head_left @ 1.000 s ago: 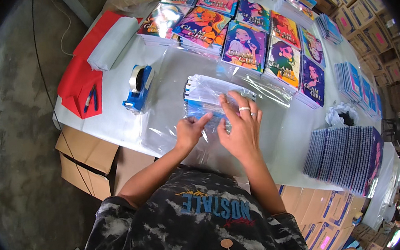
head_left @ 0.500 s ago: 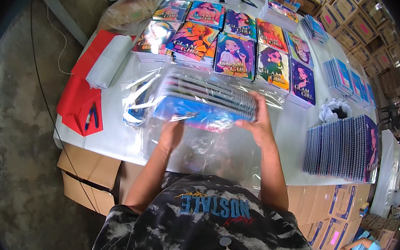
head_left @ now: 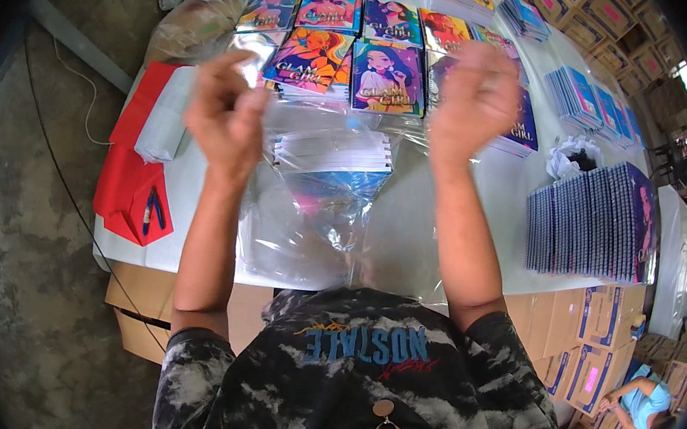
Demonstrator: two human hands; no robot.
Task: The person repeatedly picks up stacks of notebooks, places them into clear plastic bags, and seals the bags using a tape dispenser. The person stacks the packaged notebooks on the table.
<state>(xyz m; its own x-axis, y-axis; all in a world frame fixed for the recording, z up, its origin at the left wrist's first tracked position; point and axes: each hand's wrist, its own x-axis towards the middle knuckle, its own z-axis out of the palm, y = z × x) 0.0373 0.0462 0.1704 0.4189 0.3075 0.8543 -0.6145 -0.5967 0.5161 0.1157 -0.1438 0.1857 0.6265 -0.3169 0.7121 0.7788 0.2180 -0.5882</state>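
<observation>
A bundle of notebooks (head_left: pixel 333 153) lies in a clear plastic bag in the middle of the table, page edges toward the far side and a blue cover nearer me. My left hand (head_left: pixel 225 118) is raised to the left of it, thumb and forefinger apart with nothing seen between them. On the other side my right hand (head_left: pixel 474 107) is up over the right-hand notebook piles, its fingers smeared by motion. Neither hand touches the bundle. Beyond it stand several piles of spiral notebooks (head_left: pixel 386 78) with colourful illustrated covers, partly hidden by my hands.
On the left lie red sheets (head_left: pixel 131 202), two blue pens (head_left: pixel 151 210) and a white plastic roll (head_left: pixel 165 120). At right stand a long spiral notebook stack (head_left: pixel 581 229), a crumpled white bag (head_left: pixel 574 157) and blue notebooks (head_left: pixel 576 97). Cartons (head_left: pixel 579 1) and other people are farther off.
Both hands have let go of the bagged notebook bundle and risen away from it. The bundle now rests on the table, turned with its page edges showing.
</observation>
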